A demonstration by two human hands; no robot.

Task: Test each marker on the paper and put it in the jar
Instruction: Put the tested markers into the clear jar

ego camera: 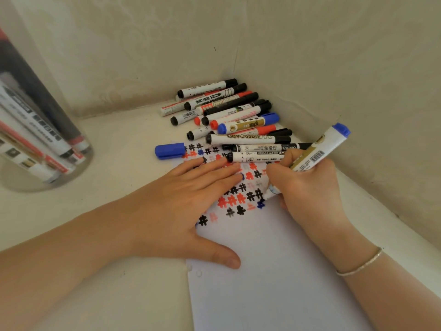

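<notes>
Step in hand: testing. We gripped blue marker [319,149] in right hand [307,187], left hand [188,199] flat on paper [274,271]; recapping, then jar [43,139] upper left, seemed next.

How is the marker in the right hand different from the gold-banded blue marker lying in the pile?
The held marker is gripped by the right hand and tilted, tip down on the paper; the pile marker lies flat, untouched. The held marker is uncapped, with a loose blue cap lying at the paper's far edge; the pile marker has its cap on. Both have white barrels, gold bands and blue ends.
</notes>
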